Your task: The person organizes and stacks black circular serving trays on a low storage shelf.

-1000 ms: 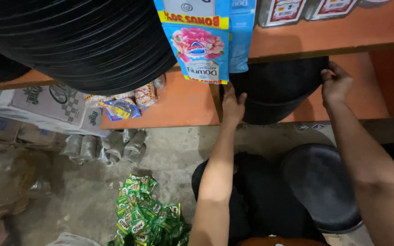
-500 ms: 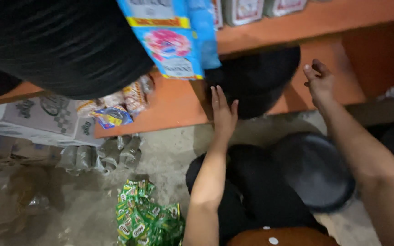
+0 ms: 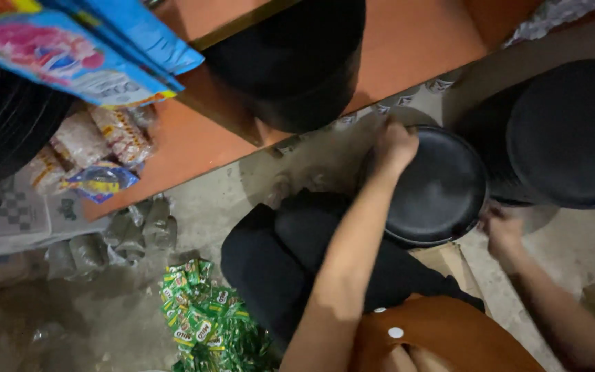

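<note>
A black round pan point(image 3: 442, 186) lies on top of a low black stack on the concrete floor in front of my knees. My left hand point(image 3: 394, 146) curls over its upper left rim. At the lower right rim, my right hand point(image 3: 500, 231) grips the edge of the same pan. Both forearms reach down from the bottom of the view. My black trousers point(image 3: 277, 255) lie just left of the pan.
A taller stack of black pans point(image 3: 566, 131) stands to the right. Another black stack point(image 3: 290, 62) sits under the orange shelf point(image 3: 408, 48). Blue packets point(image 3: 70, 55) hang at top left above snack bags point(image 3: 98, 151). Green sachets point(image 3: 208, 324) lie on the floor.
Both hands have come down from the black stack on the orange shelf to the round pan on the floor. The view has tilted downward.
</note>
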